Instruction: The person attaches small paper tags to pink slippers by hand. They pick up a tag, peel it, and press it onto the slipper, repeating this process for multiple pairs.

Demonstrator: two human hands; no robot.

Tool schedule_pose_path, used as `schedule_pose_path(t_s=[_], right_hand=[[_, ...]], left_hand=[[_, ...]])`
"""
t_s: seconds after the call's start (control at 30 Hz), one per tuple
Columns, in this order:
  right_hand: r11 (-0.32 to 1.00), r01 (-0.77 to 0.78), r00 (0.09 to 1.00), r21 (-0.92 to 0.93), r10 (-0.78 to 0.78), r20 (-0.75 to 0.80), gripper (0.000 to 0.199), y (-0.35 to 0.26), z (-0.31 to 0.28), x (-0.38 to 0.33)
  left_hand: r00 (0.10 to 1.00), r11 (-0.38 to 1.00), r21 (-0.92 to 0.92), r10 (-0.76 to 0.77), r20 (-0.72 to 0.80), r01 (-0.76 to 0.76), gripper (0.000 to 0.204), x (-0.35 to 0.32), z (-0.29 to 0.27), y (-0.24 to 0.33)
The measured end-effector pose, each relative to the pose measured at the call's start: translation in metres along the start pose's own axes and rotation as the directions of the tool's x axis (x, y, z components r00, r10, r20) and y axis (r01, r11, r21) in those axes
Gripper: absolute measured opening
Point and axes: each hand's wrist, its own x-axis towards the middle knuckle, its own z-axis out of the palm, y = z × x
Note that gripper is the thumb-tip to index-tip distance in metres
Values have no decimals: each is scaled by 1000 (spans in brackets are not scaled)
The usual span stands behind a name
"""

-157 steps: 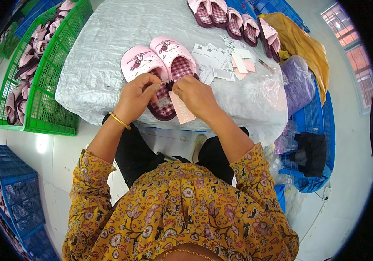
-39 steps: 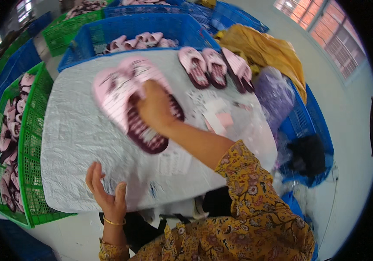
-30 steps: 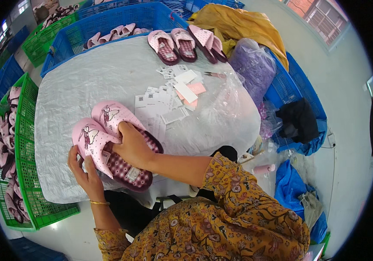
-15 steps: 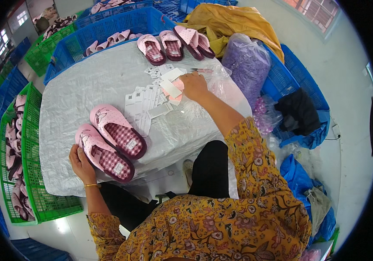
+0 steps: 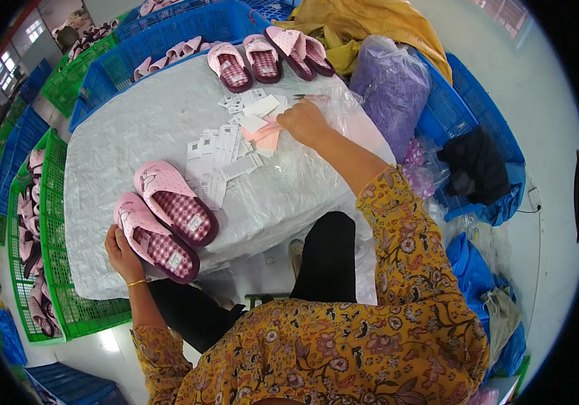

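A pair of pink slippers lies side by side near the front left of the table: a left slipper [image 5: 142, 223] and a right slipper [image 5: 180, 196], both with checked maroon insoles and small white stickers. My left hand [image 5: 123, 255] rests against the outer side of the left slipper, its fingers loosely bent and thumb apart. Farther off, my right hand [image 5: 305, 123] has its fingers drawn together at the edge of some pink paper tags [image 5: 262, 137]; what they pinch is hidden. White cards [image 5: 262, 106] overlap those tags, and white printed labels [image 5: 214, 156] fan out nearer me.
Two more pairs of slippers [image 5: 262, 59] stand at the table's far edge. A small pointed tool [image 5: 311, 97] lies beyond my right hand. Crates surround the table [image 5: 114, 142]: a green crate [image 5: 66, 283] left, a blue crate [image 5: 168, 44] behind. A purple-filled plastic bag [image 5: 392, 91] stands right.
The whole view has shifted slightly. The fingers of my right hand have moved a little at the pile, and more of the pink tags shows beside the white cards. My left hand stays by the slipper.
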Motion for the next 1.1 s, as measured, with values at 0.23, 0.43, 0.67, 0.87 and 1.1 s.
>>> schedule_pose_path(t_s=[0.23, 0.43, 0.67, 0.87, 1.1], right_hand=[[997, 77, 993, -2, -76, -92, 10, 2, 0, -16], [997, 63, 948, 43, -47, -314, 3, -6, -27, -21], [984, 152, 782, 97, -60, -620, 7, -29, -62, -35], [944, 230, 730, 234, -9, -683, 10, -69, -56, -24], [900, 145, 822, 411, 122, -556, 23, -83, -29, -26]], left_hand=[[998, 990, -139, -31, 56, 38, 31, 5, -6, -3], [936, 966, 71, 260, -239, -250, 27, -2, -21, 49], [882, 913, -271, 378, 283, -304, 24, -38, 74, 176], [682, 894, -45, 372, 629, -446, 41, -14, 163, 192], [619, 910, -34, 309, 722, -413, 41, 4, 207, 184]])
